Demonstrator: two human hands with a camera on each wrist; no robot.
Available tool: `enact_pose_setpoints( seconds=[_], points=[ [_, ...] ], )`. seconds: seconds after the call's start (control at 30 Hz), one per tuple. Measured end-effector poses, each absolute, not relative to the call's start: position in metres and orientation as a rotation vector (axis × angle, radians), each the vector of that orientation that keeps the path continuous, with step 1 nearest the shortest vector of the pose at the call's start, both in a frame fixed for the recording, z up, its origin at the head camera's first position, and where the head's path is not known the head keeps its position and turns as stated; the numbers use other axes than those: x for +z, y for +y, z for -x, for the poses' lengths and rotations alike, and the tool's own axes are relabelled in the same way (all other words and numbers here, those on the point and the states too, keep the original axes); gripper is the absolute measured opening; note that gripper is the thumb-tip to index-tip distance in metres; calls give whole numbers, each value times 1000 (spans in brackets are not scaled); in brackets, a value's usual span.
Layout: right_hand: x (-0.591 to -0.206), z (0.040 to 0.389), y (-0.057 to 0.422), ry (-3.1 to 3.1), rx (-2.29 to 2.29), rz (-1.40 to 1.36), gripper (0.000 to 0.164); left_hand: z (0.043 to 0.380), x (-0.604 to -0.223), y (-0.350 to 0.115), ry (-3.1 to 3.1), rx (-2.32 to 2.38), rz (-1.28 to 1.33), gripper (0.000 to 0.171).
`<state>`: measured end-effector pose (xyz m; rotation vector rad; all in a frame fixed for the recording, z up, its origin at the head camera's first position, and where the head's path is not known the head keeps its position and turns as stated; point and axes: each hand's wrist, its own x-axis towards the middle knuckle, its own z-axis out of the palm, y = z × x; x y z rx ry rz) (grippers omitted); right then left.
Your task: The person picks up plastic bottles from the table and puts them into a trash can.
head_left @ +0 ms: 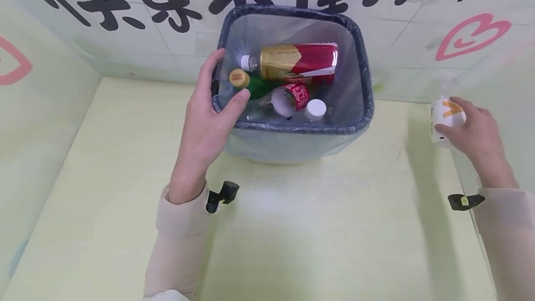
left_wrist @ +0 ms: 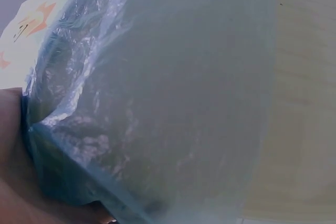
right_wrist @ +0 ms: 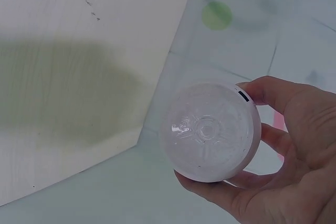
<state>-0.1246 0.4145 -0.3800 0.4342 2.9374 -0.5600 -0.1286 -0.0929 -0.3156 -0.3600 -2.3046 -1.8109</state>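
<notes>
In the head view a trash bin (head_left: 292, 145) lined with a translucent bag stands against the back wall. My left hand (head_left: 206, 115) grips its left rim, the thumb reaching over the inside. In the left wrist view the bag (left_wrist: 173, 87) fills most of the picture, with part of the left hand (left_wrist: 21, 182) at its edge. At the far right my right hand (head_left: 478, 136) holds a clear plastic bottle (head_left: 440, 120) with a white label and an orange mark. The right wrist view shows the bottle's round base (right_wrist: 210, 135) between the thumb and fingers.
Inside the bin lie a red and gold can (head_left: 301, 62), a green bottle with a yellow cap (head_left: 239, 78), a bottle with a red label (head_left: 297, 95) and a white cap (head_left: 316, 109). The pale table (head_left: 267, 226) ends near the right hand, beside a wall.
</notes>
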Motion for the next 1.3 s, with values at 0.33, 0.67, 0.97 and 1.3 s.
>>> enact_pose_setpoints(
  seconds=[0.33,0.67,0.97,1.3],
  points=[
    [-371,116,412,2967,-545,-390,76,130,-315,-93,-2338,-1797,328,66],
    [-346,112,402,3047,-489,-345,75,130,-314,-95,-2333,-1787,329,66],
    [-336,110,394,3048,-479,-341,74,130,-314,-94,-2321,-1818,346,67],
    [-324,107,387,3084,-453,-324,74,130,-316,-92,-2293,-1838,360,66]
  ],
)
